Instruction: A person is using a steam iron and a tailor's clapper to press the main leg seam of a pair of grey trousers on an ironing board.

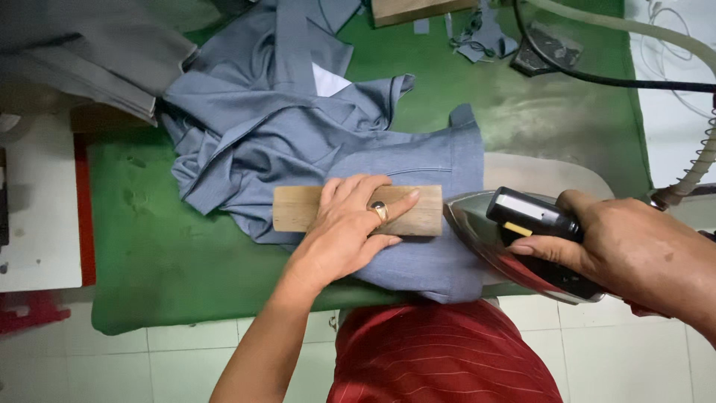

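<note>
Green ironing table (171, 254) – largest thing in view, grey garment (298, 127) bunched across it, one flat part spread toward near edge. Steam iron (514, 246) at right, nose touching end of wooden block (298, 209). Right hand (634, 250) – fingers wrapped tight round iron's black handle. Left hand (347, 227) flat on block, fingers spread wide, pressing it onto cloth. Ring (380, 211) on one finger.
</note>
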